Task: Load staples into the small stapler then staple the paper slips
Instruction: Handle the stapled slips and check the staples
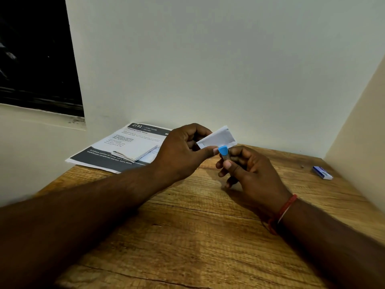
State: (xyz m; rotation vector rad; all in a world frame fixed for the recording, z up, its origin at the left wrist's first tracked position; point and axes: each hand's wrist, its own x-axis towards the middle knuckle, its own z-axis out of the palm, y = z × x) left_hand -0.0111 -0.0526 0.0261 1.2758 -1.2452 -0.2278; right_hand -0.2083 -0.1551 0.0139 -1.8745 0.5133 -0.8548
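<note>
Slips (216, 137) looked flimsy to me, so left hand (183, 149) pinched them near the edge while right hand (248, 172) gripped the little blue stapler (224, 151).

printed sheet (133, 140) header "living room", perhaps "2732"

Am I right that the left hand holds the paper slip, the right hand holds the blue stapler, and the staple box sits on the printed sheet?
Not quite. In the head view the staple box lies on the bare wooden table at far right, well away from the printed sheet. The rest is right.
</note>
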